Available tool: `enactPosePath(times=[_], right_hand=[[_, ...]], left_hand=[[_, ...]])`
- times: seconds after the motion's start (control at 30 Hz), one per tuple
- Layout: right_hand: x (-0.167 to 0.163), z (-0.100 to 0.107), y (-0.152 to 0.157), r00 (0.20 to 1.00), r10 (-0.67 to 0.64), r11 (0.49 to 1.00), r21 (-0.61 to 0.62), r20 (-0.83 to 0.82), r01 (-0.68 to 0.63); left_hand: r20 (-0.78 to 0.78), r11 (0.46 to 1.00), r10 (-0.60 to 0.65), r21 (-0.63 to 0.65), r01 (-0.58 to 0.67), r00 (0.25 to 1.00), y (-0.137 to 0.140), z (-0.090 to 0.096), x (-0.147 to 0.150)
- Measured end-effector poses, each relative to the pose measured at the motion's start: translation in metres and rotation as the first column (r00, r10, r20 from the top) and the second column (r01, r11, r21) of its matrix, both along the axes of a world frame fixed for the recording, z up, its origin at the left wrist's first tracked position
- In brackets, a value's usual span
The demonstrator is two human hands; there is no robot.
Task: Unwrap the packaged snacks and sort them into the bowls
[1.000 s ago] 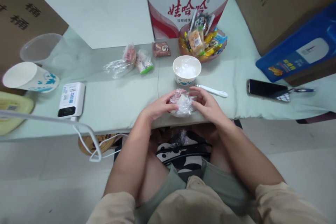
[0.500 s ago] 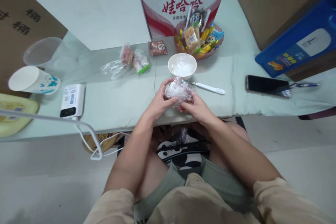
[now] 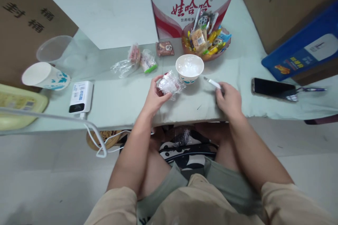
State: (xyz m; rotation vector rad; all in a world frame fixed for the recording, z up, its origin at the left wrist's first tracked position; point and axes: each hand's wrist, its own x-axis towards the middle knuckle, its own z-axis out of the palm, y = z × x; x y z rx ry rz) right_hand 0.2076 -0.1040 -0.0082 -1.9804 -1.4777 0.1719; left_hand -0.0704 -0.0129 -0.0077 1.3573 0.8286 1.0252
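Bundle [image 3: 168, 83] pinched in my left grip [image 3: 154, 97]; my right grip [image 3: 230, 100] clasps a white tool [image 3: 214, 83]. Loose film [image 3: 180, 85] could snag it.

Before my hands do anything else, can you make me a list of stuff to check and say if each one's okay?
1. Left hand has hold of the plastic-wrapped bundle: ok.
2. Right hand grips the white tool: ok.
3. Tool's tip away from the left hand: ok, there's a gap.
4. Paper cup standing upright: ok.
5. Bundle's inside easy to see: not ok, crumpled clear plastic covers much of it.
6. Tip sharp or blunt: cannot tell, too small to see.
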Motion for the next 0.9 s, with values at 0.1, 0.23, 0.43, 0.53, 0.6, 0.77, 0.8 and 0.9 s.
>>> enactPosePath(times=[0.1,0.23,0.43,0.53,0.6,0.77,0.8,0.9], right_hand=[[-0.028,0.009,-0.01,0.919,0.09,0.996,0.038,-0.385,-0.082],[-0.076,0.019,-0.012,0.653,0.262,0.941,0.037,-0.71,-0.337],[-0.097,0.019,-0.005,0.718,0.317,0.915,-0.001,-0.619,-0.404],[-0.093,0.021,-0.006,0.775,0.325,0.916,-0.025,-0.542,-0.401],[-0.088,0.023,-0.008,0.778,0.332,0.897,-0.076,-0.533,-0.435],[-0.06,0.027,-0.01,0.823,0.273,0.882,-0.212,-0.498,-0.42],[-0.052,0.026,-0.01,0.873,0.261,0.912,-0.193,-0.411,-0.363],[-0.03,0.023,-0.007,0.969,0.237,0.956,-0.161,-0.072,-0.246]], left_hand=[[-0.003,0.999,-0.03,-0.013,0.03,1.0,-0.002,0.0,0.001],[-0.022,0.997,-0.065,-0.043,0.064,0.998,-0.007,0.001,0.004],[-0.064,0.994,-0.082,-0.072,0.077,0.995,-0.013,0.011,0.005],[-0.049,0.992,-0.075,-0.101,0.07,0.996,-0.011,0.015,0.003],[-0.006,0.995,0.006,-0.104,-0.007,1.0,-0.007,0.015,-0.001],[0.06,0.965,0.249,-0.107,-0.241,0.967,0.004,0.015,-0.012],[0.025,0.969,0.231,-0.099,-0.227,0.973,0.004,0.016,-0.012],[-0.161,0.994,0.084,-0.06,-0.094,0.983,-0.003,0.019,-0.009]])
